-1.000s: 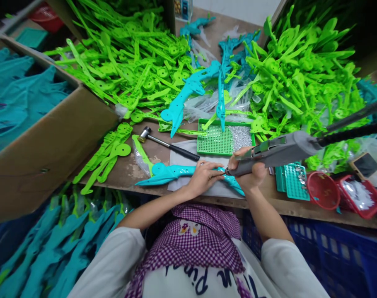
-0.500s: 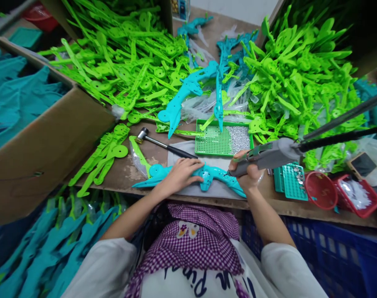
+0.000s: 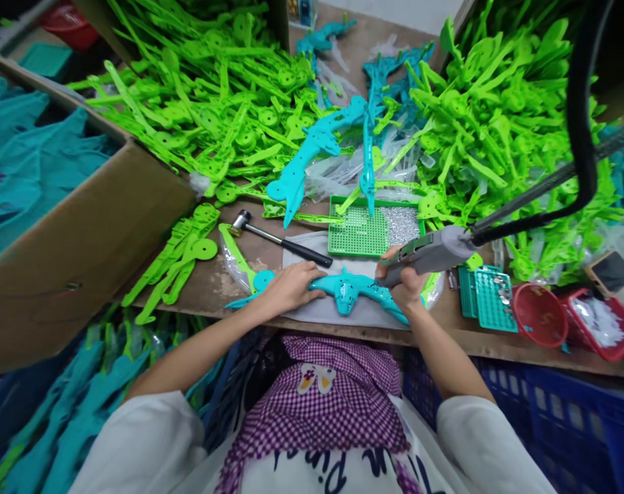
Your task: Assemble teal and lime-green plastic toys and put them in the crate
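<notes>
A long teal plastic part lies on a grey pad at the near edge of the workbench. My left hand rests on the part's left half, fingers curled over it. My right hand is wrapped round a grey powered screwdriver whose tip meets the right half of the part. A black hose runs from the tool's back end up and to the right.
Green plastic parts are heaped at back left and back right, with teal ones between. A hammer, a green screw tray, a teal tray, red bowls and a cardboard box surround the pad.
My left hand slid left along the teal part, uncovering its middle. The screwdriver moved slightly left and lower over the part, and its hose swung upward.
</notes>
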`<action>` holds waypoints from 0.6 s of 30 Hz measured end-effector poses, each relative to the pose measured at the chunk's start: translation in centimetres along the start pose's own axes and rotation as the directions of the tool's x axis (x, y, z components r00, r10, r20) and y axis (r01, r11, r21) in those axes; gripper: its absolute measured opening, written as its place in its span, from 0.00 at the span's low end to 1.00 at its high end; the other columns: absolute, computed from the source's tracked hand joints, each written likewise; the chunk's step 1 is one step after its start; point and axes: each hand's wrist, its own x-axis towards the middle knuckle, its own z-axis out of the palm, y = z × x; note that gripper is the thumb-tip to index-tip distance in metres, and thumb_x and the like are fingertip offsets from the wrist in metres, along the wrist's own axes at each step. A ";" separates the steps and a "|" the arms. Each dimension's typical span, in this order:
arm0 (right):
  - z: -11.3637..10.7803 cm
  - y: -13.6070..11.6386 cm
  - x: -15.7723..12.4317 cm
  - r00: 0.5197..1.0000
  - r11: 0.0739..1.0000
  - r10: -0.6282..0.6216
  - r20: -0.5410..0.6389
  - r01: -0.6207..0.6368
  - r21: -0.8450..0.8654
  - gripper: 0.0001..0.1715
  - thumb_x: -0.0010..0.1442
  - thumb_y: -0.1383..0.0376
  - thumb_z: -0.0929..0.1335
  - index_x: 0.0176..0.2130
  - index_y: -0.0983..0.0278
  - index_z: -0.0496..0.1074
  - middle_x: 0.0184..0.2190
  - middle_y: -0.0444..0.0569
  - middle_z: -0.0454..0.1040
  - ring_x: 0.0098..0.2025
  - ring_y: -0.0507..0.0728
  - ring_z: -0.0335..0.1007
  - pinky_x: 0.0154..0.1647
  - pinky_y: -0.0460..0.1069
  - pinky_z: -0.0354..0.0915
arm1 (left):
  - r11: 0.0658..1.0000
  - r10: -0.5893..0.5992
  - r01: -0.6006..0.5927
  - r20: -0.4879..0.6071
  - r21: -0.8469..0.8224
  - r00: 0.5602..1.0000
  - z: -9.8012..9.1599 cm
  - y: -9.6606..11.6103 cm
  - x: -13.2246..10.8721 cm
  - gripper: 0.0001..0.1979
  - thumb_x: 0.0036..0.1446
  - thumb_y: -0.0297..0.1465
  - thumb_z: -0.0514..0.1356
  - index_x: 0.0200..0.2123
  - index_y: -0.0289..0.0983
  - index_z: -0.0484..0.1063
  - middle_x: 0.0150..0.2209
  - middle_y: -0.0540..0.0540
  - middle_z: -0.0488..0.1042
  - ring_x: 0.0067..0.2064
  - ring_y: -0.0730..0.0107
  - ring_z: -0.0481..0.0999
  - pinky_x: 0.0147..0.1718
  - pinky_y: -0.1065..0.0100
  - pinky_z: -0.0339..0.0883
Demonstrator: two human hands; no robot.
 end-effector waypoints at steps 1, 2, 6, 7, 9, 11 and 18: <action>0.0 0.0 0.0 1.000 1.000 -0.005 0.006 0.005 0.004 0.28 0.46 0.41 0.70 0.30 0.62 0.74 0.14 0.41 0.66 0.15 0.51 0.61 0.14 0.46 0.58 | 1.000 0.000 0.000 0.000 -0.006 1.000 0.0 -0.1 0.0 0.21 0.56 0.41 0.63 0.51 0.40 0.72 0.43 0.44 0.73 0.45 0.60 0.73 0.41 0.64 0.66; 0.0 -0.1 0.1 1.000 1.000 -0.004 0.010 0.004 0.003 0.27 0.46 0.41 0.70 0.30 0.62 0.74 0.14 0.41 0.66 0.15 0.51 0.61 0.14 0.46 0.58 | 1.000 0.003 -0.003 -0.001 -0.009 1.000 0.0 -0.1 0.0 0.21 0.56 0.41 0.63 0.51 0.40 0.72 0.43 0.44 0.73 0.44 0.60 0.73 0.41 0.65 0.66; 0.3 -0.2 0.2 0.998 0.997 0.058 0.025 -0.057 -0.043 0.30 0.45 0.39 0.69 0.30 0.62 0.72 0.14 0.41 0.66 0.15 0.51 0.61 0.13 0.46 0.57 | 1.000 0.027 -0.027 -0.014 -0.006 1.000 0.0 -0.2 0.0 0.20 0.57 0.41 0.63 0.51 0.40 0.72 0.41 0.44 0.72 0.43 0.61 0.72 0.40 0.65 0.65; 0.4 -0.2 0.3 0.996 0.996 0.077 0.034 -0.075 -0.051 0.30 0.44 0.39 0.69 0.30 0.62 0.72 0.14 0.42 0.67 0.15 0.51 0.61 0.13 0.46 0.56 | 1.000 0.030 -0.030 -0.019 -0.005 0.999 0.0 -0.2 0.0 0.20 0.57 0.41 0.63 0.50 0.39 0.72 0.40 0.44 0.72 0.43 0.61 0.72 0.40 0.64 0.65; 0.5 0.0 0.2 0.994 0.994 0.098 0.052 -0.096 -0.053 0.30 0.43 0.39 0.70 0.30 0.62 0.71 0.14 0.41 0.66 0.15 0.51 0.61 0.12 0.46 0.55 | 0.999 0.035 -0.035 -0.025 -0.008 0.999 0.0 -0.2 0.0 0.20 0.57 0.41 0.63 0.49 0.39 0.72 0.39 0.44 0.72 0.43 0.60 0.72 0.39 0.65 0.65; 0.6 0.4 0.1 0.994 0.995 0.090 0.062 -0.088 -0.039 0.28 0.43 0.41 0.71 0.29 0.62 0.71 0.14 0.41 0.66 0.15 0.51 0.60 0.13 0.46 0.56 | 0.999 0.037 -0.038 -0.030 -0.012 0.999 0.0 -0.1 0.0 0.20 0.56 0.41 0.63 0.49 0.39 0.73 0.39 0.44 0.72 0.43 0.60 0.72 0.39 0.65 0.65; -0.2 1.6 -1.1 0.998 1.000 0.008 0.063 -0.007 -0.010 0.23 0.45 0.45 0.72 0.27 0.61 0.69 0.15 0.41 0.67 0.15 0.50 0.60 0.13 0.46 0.56 | 0.999 0.026 -0.026 -0.022 -0.040 0.999 -0.2 -0.1 -0.2 0.23 0.55 0.43 0.64 0.51 0.40 0.72 0.43 0.43 0.73 0.46 0.59 0.73 0.42 0.65 0.66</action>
